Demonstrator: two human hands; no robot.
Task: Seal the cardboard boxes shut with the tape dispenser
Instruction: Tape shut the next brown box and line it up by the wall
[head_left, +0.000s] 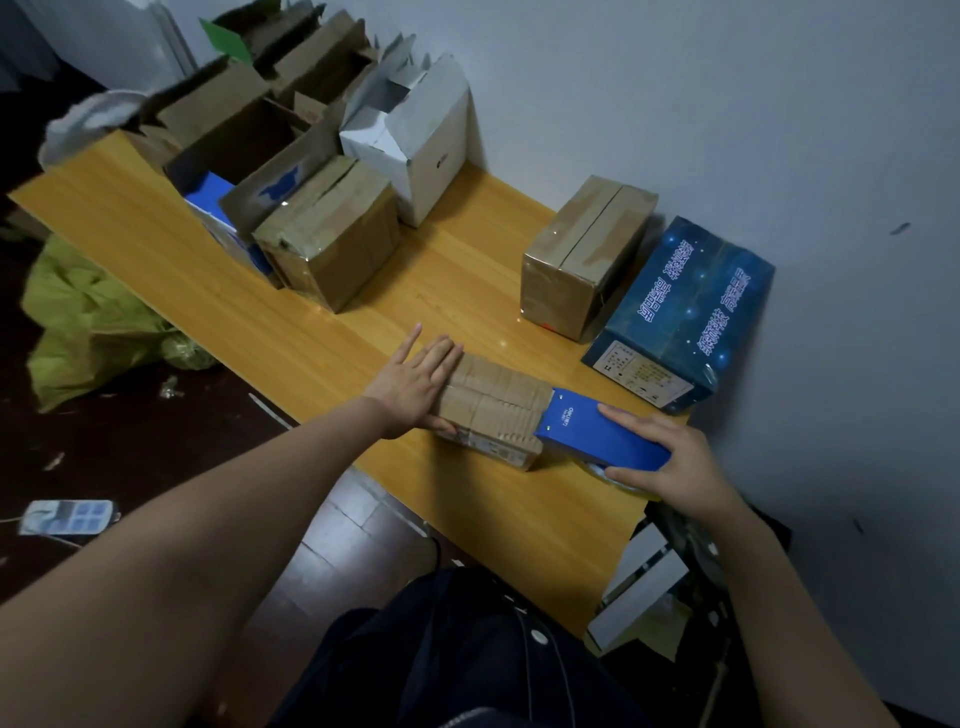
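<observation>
A small brown cardboard box (493, 410) lies flat near the front edge of the wooden table (249, 306). My left hand (415, 382) presses on its left end with straight fingers spread over the top. My right hand (670, 462) grips the blue tape dispenser (597, 434), whose front end sits on the box's right end. The clear tape roll (621, 479) peeks out under the dispenser by my right thumb.
A taped brown box (582, 260) and a dark blue printed box (685, 317) stand at the right by the wall. At the back left are another taped brown box (332, 244), a white box (415, 145) and several opened cartons (244, 124). A yellow bag (88, 322) lies on the floor.
</observation>
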